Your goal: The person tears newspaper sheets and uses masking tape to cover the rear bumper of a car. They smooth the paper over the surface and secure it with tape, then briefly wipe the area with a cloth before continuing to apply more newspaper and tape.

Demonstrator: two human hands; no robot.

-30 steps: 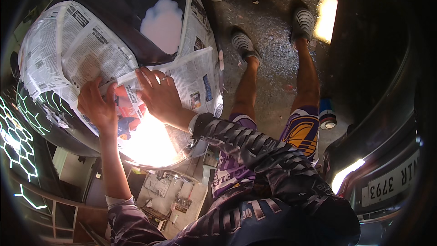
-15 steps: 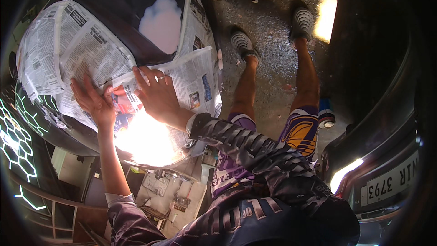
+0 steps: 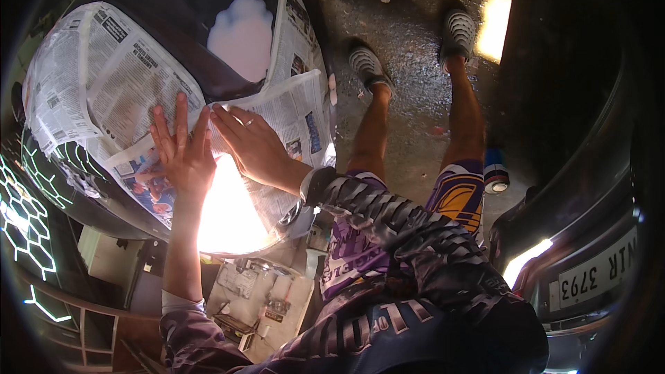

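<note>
Newspaper sheets (image 3: 135,73) cover much of a dark, curved vehicle body (image 3: 187,0), with pale strips along their edges that look like masking tape. My left hand (image 3: 183,159) lies on the paper with its fingers stretched and spread, over a seam between sheets. Just to its right, my right hand (image 3: 256,149) rests its straight fingers on the same seam, the fingertips of both hands close together. Below my left hand a newspaper sheet with colour pictures (image 3: 149,190) lies against the body. Glare whites out the paper between my wrists.
A pale pinkish-white patch (image 3: 242,38) shows on the bare dark panel. A blue and white can (image 3: 495,172) stands on the wet-looking floor (image 3: 409,41) beside a person's feet in striped shoes (image 3: 367,66). At right is another dark vehicle with a plate (image 3: 596,273).
My left hand has moved right and slightly down, toward my right hand, uncovering the colour-picture sheet, which now lies flatter. The right hand's fingers have straightened and drawn together.
</note>
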